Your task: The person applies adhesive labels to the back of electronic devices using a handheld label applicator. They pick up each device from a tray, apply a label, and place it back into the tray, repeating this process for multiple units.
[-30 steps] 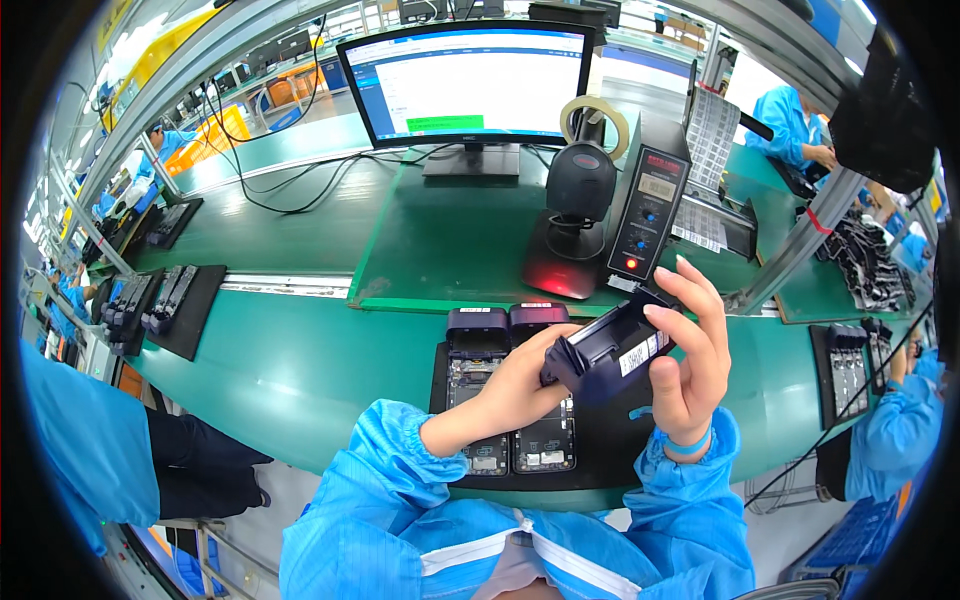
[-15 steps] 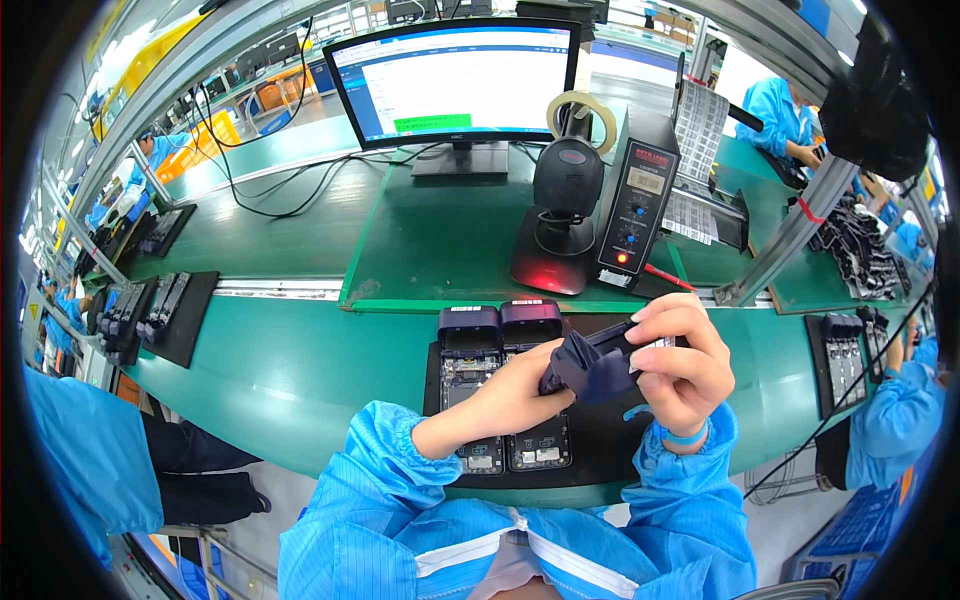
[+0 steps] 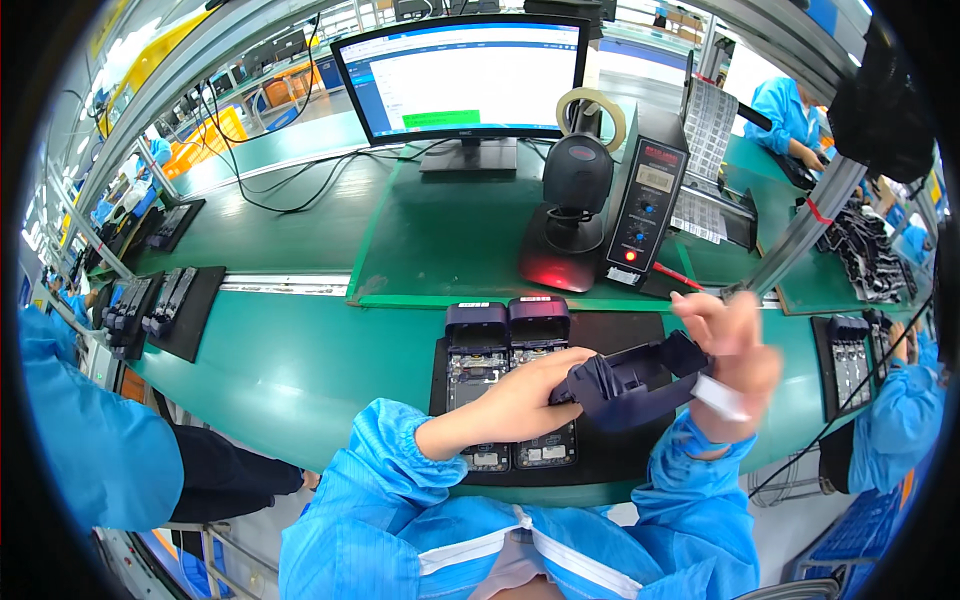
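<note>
My left hand [image 3: 520,395] is closed on the left end of a dark purple-black plastic housing [image 3: 640,405]. The housing is held tilted above the work mat, its hollow inside facing up. At its right end my right hand [image 3: 735,350] is smeared by motion, so its grip does not show. A small white label-like piece [image 3: 720,398] lies across that hand's palm side, beside the housing; what bears it is unclear. Two opened handheld devices with bare circuit boards, the left device [image 3: 475,375] and the right device [image 3: 538,320], lie under my left forearm on the black mat [image 3: 625,325].
Behind the mat stand a scanner on a stand [image 3: 570,215], a roll of tape [image 3: 592,110], a black control box [image 3: 645,205], a label roll [image 3: 705,130] and a monitor [image 3: 460,80]. Trays of devices [image 3: 185,310] sit at left. Co-workers are at both sides.
The housing has turned, showing its hollow inside. My right hand has shifted right and down from its end, and the white piece now shows beside it. My left hand keeps its hold.
</note>
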`<state>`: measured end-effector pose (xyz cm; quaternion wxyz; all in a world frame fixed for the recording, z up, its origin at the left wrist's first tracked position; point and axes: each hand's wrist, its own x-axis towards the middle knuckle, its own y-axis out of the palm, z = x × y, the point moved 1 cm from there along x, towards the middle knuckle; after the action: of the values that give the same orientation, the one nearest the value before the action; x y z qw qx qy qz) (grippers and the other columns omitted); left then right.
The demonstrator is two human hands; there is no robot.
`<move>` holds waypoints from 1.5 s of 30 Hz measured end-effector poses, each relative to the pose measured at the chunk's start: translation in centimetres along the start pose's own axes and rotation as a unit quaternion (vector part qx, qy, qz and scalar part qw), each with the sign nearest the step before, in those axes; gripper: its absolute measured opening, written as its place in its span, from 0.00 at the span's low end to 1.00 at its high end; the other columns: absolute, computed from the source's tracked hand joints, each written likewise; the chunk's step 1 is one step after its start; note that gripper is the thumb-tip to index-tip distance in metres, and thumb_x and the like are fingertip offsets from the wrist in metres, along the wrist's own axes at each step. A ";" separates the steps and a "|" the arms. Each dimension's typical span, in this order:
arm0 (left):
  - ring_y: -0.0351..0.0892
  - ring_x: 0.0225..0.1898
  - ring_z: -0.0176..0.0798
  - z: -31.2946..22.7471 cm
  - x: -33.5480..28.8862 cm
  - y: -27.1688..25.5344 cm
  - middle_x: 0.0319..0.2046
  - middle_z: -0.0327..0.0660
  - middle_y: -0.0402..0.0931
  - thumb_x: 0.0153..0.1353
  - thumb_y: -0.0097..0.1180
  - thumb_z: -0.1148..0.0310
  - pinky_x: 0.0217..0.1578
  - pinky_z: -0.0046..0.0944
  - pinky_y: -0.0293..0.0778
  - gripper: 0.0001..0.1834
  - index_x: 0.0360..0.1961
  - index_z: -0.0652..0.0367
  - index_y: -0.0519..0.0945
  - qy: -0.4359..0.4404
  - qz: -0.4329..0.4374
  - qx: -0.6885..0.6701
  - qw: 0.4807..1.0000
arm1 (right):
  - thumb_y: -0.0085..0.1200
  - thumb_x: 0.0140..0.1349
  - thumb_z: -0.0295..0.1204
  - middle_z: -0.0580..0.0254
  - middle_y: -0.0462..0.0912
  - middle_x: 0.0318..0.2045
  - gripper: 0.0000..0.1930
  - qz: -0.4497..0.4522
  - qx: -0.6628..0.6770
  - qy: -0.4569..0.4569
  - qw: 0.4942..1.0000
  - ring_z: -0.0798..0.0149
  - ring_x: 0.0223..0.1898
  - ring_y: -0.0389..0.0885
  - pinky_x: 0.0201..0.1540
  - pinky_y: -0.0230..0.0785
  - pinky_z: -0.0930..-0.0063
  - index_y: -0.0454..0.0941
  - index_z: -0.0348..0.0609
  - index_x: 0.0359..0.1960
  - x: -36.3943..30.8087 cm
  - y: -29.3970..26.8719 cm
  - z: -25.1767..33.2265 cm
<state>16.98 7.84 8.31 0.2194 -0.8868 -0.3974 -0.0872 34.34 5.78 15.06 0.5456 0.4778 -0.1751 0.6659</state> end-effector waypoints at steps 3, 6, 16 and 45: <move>0.68 0.48 0.42 0.4 -0.5 -0.3 0.45 0.47 0.69 0.45 0.54 0.77 0.50 0.38 0.62 0.22 0.45 0.64 0.69 -0.015 -0.009 -0.041 0.999 | 0.51 0.53 0.25 0.63 0.69 0.26 0.07 -0.119 0.243 -0.017 0.963 0.56 0.30 0.71 0.42 0.65 0.50 0.66 0.53 0.24 0.8 -1.5 2.5; 0.66 0.52 0.40 2.0 -0.5 -0.6 0.54 0.50 0.63 0.40 0.60 0.80 0.52 0.37 0.62 0.30 0.50 0.65 0.68 -0.028 -0.012 -0.282 0.959 | 0.50 0.53 0.22 0.63 0.69 0.18 0.08 0.029 0.038 0.021 0.999 0.64 0.20 0.69 0.32 0.67 0.64 0.67 0.50 0.21 0.5 -3.4 2.2; 0.72 0.43 0.35 0.9 -1.4 -1.8 0.41 0.41 0.74 0.37 0.64 0.80 0.45 0.36 0.67 0.31 0.48 0.62 0.70 -0.071 -0.053 -0.405 0.910 | 0.56 0.46 0.20 0.61 0.74 0.18 0.16 0.144 -0.433 0.180 0.872 0.66 0.18 0.72 0.20 0.63 0.77 0.70 0.41 0.40 0.9 0.0 -2.1; 0.75 0.41 0.42 -0.4 0.2 -0.9 0.48 0.49 0.66 0.45 0.55 0.77 0.42 0.35 0.70 0.38 0.58 0.63 0.52 0.035 -0.169 0.278 0.945 | 0.58 0.51 0.30 0.36 0.62 0.51 0.14 0.093 -0.235 0.099 0.962 0.52 0.48 0.70 0.50 0.61 0.63 0.64 0.38 0.28 -0.5 0.4 1.3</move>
<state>16.44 8.35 9.02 0.4527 -0.7069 -0.5420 -0.0400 34.58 4.34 15.36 0.5925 0.2495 -0.3157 0.6979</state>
